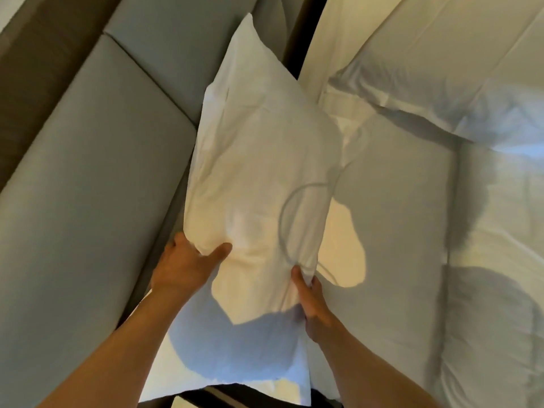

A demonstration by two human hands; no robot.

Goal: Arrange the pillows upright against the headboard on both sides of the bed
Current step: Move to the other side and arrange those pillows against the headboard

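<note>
A white pillow [259, 160] stands on its long edge between the grey padded headboard [88, 172] and the bed. My left hand [185, 263] grips its left side, thumb pressed into the front. On the pillow's right edge, my right hand [312, 301] pinches the fabric. A second white pillow [435, 95] lies flat on the bed at the upper right, apart from the one I hold.
The white bed sheet [412, 245] fills the right half, crossed by shadows of my head and arms. A dark gap [306, 33] runs between the headboard and the mattress at the top. A brown wall strip [35, 69] edges the headboard at the left.
</note>
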